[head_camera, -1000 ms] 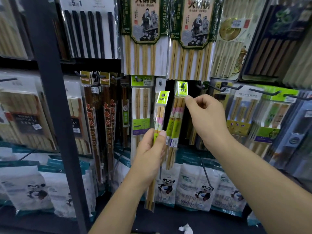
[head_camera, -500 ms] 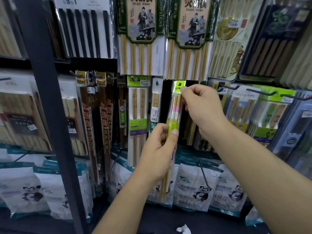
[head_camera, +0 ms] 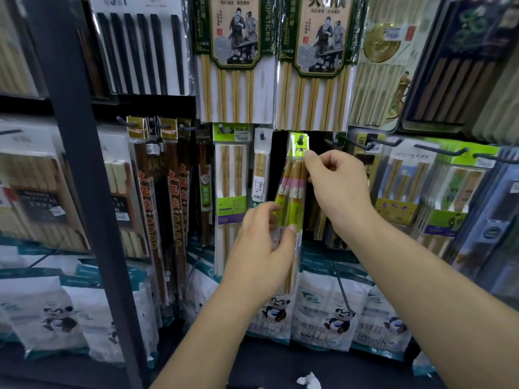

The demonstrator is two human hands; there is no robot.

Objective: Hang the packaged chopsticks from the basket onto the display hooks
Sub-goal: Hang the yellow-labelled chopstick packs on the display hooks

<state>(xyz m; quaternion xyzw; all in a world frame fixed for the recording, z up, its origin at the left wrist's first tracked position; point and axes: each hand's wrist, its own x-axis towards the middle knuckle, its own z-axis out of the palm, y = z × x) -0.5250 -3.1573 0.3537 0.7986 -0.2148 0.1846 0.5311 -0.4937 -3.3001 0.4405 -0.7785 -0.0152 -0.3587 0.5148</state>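
Green-headed chopstick pack (head_camera: 294, 193) now sits on the hook (head_camera: 300, 141), left hand (head_camera: 261, 254) gripping its middle, right hand (head_camera: 339, 189) pinching its top.

Left hand (head_camera: 261, 256) covers the mid-length of the chopstick pack (head_camera: 292, 189), and the right hand (head_camera: 337, 189) hides its right edge below the green header card (head_camera: 299, 148). Whether the dark peg (head_camera: 300, 140) at the header hole passes through it cannot be told. Both forearms run off the bottom edge and the two large bamboo packs (head_camera: 236, 88) off the top; the barcode label (head_camera: 259, 186) print is too small to read, and the boxed sets (head_camera: 33, 192) at far left are blurred.
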